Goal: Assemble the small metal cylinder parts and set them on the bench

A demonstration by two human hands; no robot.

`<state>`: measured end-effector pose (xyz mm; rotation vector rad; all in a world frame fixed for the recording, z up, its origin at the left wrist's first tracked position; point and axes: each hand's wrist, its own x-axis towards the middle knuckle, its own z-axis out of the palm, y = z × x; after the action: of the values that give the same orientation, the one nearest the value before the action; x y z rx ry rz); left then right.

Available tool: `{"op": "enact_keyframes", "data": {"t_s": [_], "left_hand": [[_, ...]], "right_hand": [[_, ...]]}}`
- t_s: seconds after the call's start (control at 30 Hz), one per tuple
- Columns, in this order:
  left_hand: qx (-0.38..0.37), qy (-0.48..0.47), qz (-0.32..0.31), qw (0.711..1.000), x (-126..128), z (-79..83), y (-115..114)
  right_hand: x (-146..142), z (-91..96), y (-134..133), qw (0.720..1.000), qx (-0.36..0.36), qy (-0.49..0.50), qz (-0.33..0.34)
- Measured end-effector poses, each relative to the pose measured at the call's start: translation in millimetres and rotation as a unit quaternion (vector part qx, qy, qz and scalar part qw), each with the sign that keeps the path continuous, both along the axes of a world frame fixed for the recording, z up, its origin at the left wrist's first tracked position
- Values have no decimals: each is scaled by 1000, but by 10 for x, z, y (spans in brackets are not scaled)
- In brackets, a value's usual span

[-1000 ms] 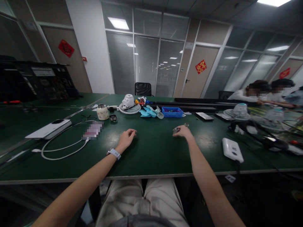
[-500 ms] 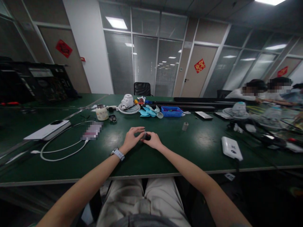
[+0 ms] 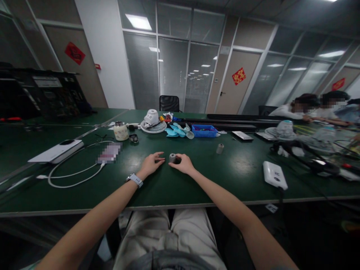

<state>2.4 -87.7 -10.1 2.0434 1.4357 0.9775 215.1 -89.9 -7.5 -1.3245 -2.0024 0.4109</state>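
Observation:
A small grey metal cylinder point(image 3: 172, 158) with a dark hole in its top stands upright on the green table in front of me. My right hand point(image 3: 184, 164) grips it from the right between thumb and fingers. To its left, my left hand point(image 3: 152, 164) is open and apart from the cylinder, its fingers spread and holding nothing. A second, similar metal cylinder point(image 3: 220, 149) stands farther right on the table, out of reach of both hands' fingers.
White fan parts point(image 3: 153, 122), light blue fan blades point(image 3: 177, 130) and a blue tray point(image 3: 204, 131) lie at the back. On the left are a bottle point(image 3: 121, 131), a phone point(image 3: 109, 152) with a white cable, and a white box point(image 3: 56, 151). A white device point(image 3: 275, 175) sits right; people are beyond.
My left hand has moved away to the left from the cylinder, and its fingers have spread. The cylinder now shows plainly in my right hand, which has hardly moved.

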Motion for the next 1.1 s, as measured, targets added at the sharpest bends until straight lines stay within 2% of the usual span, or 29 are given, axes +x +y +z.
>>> {"op": "enact_keyframes", "data": {"t_s": [0.1,0.17,0.23,0.3,0.37,0.47,0.53,0.63,0.73,0.77,0.8,0.83,0.87,0.9,0.93,0.97,1.0,1.03,1.1], "left_hand": [[17,19,-4,1000,25,-4,8],[26,24,-6,999,26,-6,10],[27,26,-8,999,20,-6,9],[22,25,-9,999,17,-4,4],[18,22,-6,1000,20,0,0],[15,18,-5,1000,22,2,-3],[13,16,-8,1000,19,0,-2],[7,10,-14,1000,15,-3,-1],[5,-9,0,1000,25,8,-1],[6,-18,17,1000,31,16,-1],[7,-28,38,999,37,26,0],[8,-35,64,997,41,37,0],[8,-40,92,995,44,48,0],[7,-43,117,992,44,58,0],[6,-44,139,989,43,67,-1],[6,-45,156,987,42,74,-3],[6,-46,168,985,40,79,-5],[7,-48,174,984,38,81,-6],[10,-51,174,983,38,78,-7]], "right_hand": [[198,17,84,999,-30,6,-9],[480,47,146,998,-56,12,-35],[872,79,195,993,-80,17,-87],[1309,104,217,979,-103,20,-174],[1711,118,202,944,-120,13,-308],[2113,120,126,854,-119,15,-507],[2227,126,61,815,-116,32,-567],[2204,200,-31,797,-91,44,-596],[1962,366,-122,767,52,25,-639],[1824,425,-152,764,112,12,-635],[1655,474,-180,776,165,-6,-609],[1459,506,-204,802,206,-29,-559],[1242,516,-223,841,231,-55,-486],[1012,503,-234,886,242,-86,-385],[780,466,-236,926,239,-121,-266],[558,411,-227,951,223,-153,-152],[353,344,-207,961,198,-181,-60],[172,271,-175,965,173,-199,-1],[-109,132,-84,966,134,-214,46]]}}
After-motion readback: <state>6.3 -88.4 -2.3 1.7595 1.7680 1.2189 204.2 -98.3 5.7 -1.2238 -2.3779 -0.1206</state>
